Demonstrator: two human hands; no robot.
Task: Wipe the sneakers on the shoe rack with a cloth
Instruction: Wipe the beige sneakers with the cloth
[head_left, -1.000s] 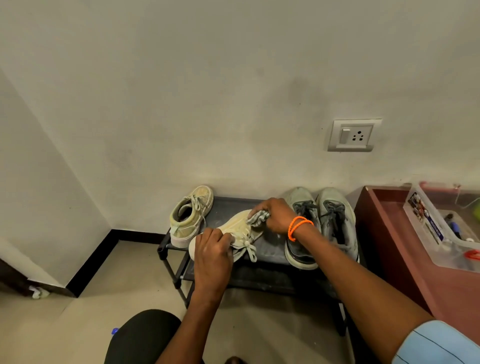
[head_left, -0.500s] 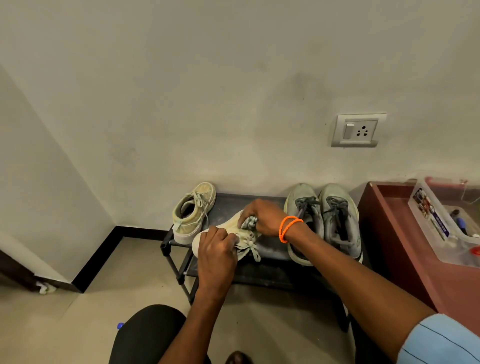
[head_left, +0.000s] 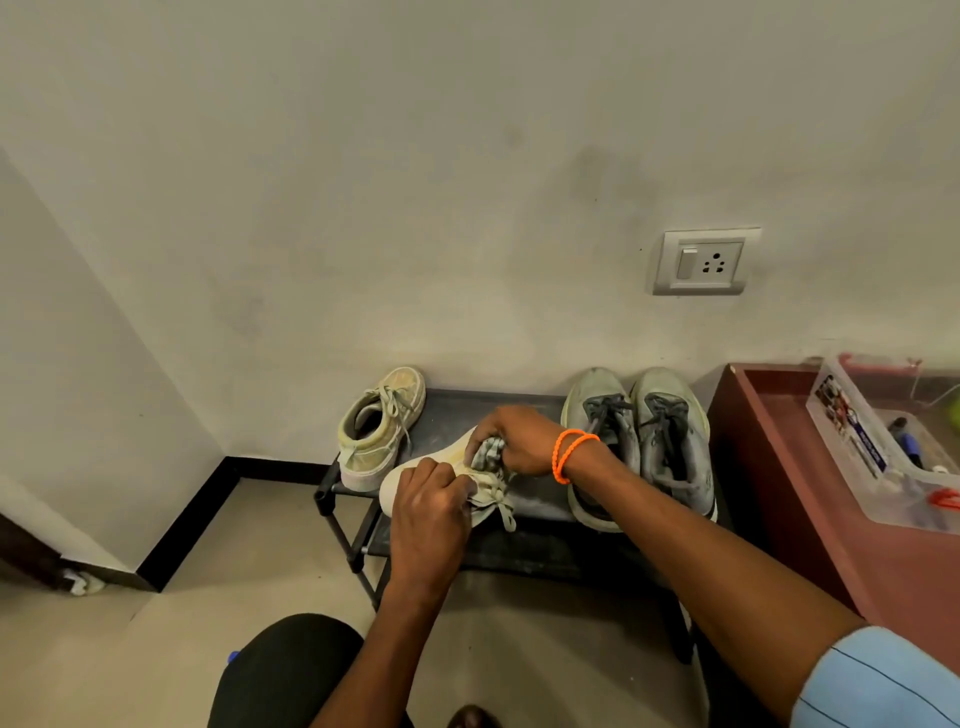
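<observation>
A cream sneaker (head_left: 451, 460) lies on its side over the front of the black shoe rack (head_left: 540, 415). My left hand (head_left: 428, 517) grips it near the laces. My right hand (head_left: 519, 439), with orange bands at the wrist, holds a bunched grey cloth (head_left: 487, 453) against the sneaker's side. The matching cream sneaker (head_left: 379, 426) stands on the rack's left end. A pair of grey sneakers (head_left: 641, 441) stands on the right end.
A dark red table (head_left: 810, 493) with a clear plastic box (head_left: 883, 441) stands right of the rack. A wall socket (head_left: 704, 262) sits above. The wall is directly behind the rack, and my dark-clad knee (head_left: 285, 670) is low in front.
My right hand has slid the cloth leftward along the sneaker, toward my left hand. The left hand keeps its grip on the sneaker.
</observation>
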